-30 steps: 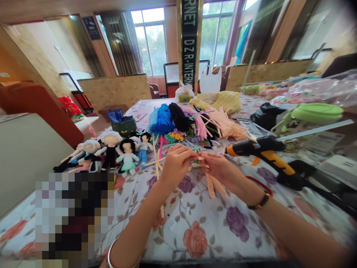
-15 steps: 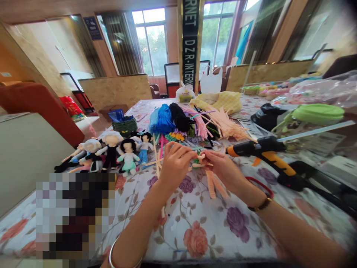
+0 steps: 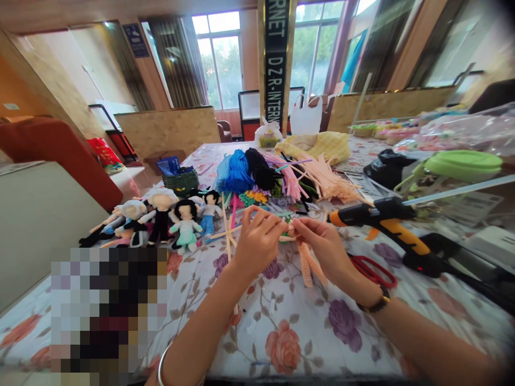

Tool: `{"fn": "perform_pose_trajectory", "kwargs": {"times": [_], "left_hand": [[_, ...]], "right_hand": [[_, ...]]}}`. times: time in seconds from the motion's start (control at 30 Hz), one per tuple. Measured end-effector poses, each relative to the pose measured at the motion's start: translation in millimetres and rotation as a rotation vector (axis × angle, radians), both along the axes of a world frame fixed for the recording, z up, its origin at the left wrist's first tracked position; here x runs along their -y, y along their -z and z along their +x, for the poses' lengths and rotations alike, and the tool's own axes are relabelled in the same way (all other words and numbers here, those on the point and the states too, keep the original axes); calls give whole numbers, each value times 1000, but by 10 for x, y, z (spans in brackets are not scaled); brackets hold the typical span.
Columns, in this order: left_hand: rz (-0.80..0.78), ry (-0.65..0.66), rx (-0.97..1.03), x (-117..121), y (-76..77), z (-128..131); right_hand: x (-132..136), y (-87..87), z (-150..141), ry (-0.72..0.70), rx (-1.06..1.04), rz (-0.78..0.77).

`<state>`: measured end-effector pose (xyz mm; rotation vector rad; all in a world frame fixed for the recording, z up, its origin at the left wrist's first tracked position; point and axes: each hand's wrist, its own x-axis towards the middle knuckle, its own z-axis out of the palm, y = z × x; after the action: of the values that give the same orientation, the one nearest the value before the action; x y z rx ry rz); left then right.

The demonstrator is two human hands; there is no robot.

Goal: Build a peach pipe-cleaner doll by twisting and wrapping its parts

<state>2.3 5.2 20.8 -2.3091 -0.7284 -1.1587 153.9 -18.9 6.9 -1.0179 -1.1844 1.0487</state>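
Observation:
My left hand point(image 3: 257, 244) and my right hand point(image 3: 322, 246) meet above the floral tablecloth point(image 3: 281, 332), fingers pinched together on a small pipe-cleaner figure point(image 3: 300, 252). Its peach legs point(image 3: 308, 268) hang down below my right hand, and a bit of green shows between my fingertips. A long peach pipe cleaner point(image 3: 228, 252) lies on the cloth under my left wrist.
Several small dolls point(image 3: 161, 217) lie at the left. Bundles of coloured pipe cleaners point(image 3: 277, 177) are piled behind my hands. An orange and black glue gun point(image 3: 386, 225) stands at the right, red-handled scissors point(image 3: 372, 271) beside my right wrist. A dark basket point(image 3: 181, 182) sits further back.
Both hands have lifted a little and drawn closer together on the figure. My right wrist has shifted, so the red scissors show more.

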Motion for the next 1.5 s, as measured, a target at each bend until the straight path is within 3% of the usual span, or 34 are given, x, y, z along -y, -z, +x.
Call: {"fn": "perform_pose_trajectory", "kwargs": {"times": [0.17, 0.43, 0.53, 0.73, 0.9, 1.5], "left_hand": [[141, -68, -48, 14, -24, -34], [236, -62, -69, 27, -54, -45], [284, -62, -43, 17, -65, -52], [311, -71, -12, 7, -74, -67], [320, -36, -40, 9, -65, -64], [353, -16, -64, 25, -70, -60]], "right_hand": [[-13, -15, 54, 47, 358, 148], [-11, -30, 99, 11, 653, 356], [-21, -34, 96, -11, 516, 303], [-31, 4, 62, -285, -11, -107], [-36, 43, 55, -427, -240, -305], [-21, 20, 2, -384, -146, -231]]}}
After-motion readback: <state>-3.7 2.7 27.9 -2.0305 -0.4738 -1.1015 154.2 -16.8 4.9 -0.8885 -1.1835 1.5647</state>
